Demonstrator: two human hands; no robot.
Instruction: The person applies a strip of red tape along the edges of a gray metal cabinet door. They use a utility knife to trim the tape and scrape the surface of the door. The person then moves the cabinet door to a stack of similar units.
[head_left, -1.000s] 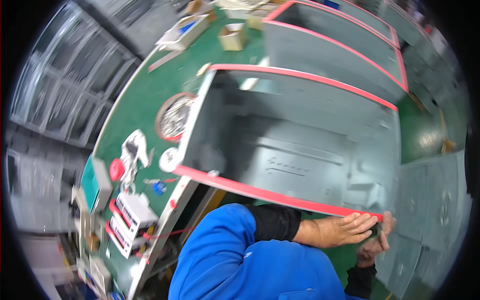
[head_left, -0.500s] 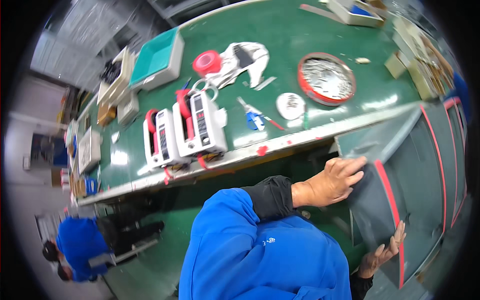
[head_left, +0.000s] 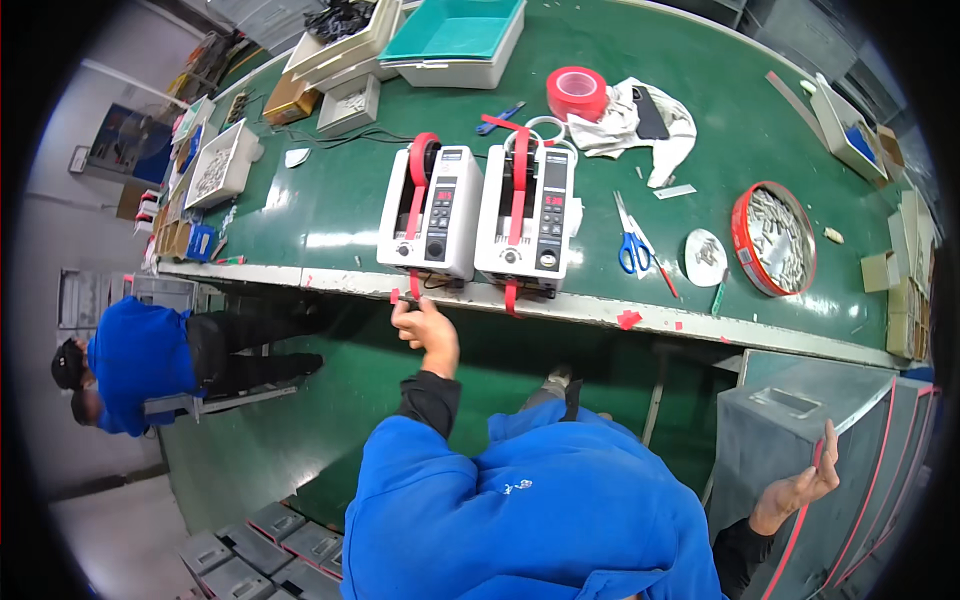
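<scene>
My left hand [head_left: 428,335] reaches up to the bench's front edge, its fingers pinched at the lower end of a strip of red tape [head_left: 414,284]. That strip hangs from the left one of two white electric tape dispensers [head_left: 460,215]. From the right tape dispenser [head_left: 553,215] hangs another short red tape end [head_left: 511,296]. On my right, a grey metal box [head_left: 765,425] with a recessed handle stands beside more grey pieces edged in red. My right hand [head_left: 800,490] lies along its red-taped edge, fingers stretched out.
On the green bench [head_left: 330,210] lie scissors [head_left: 630,245], a red roll of tape [head_left: 577,93], a white cloth [head_left: 610,135] with a phone, and a red round tin [head_left: 775,240] of small parts. A co-worker [head_left: 140,355] sits at far left. Grey boxes [head_left: 270,550] stand at lower left.
My left hand has left the grey box and moved left to the tape at the dispenser. My right hand stays at the red edge. The view has turned left.
</scene>
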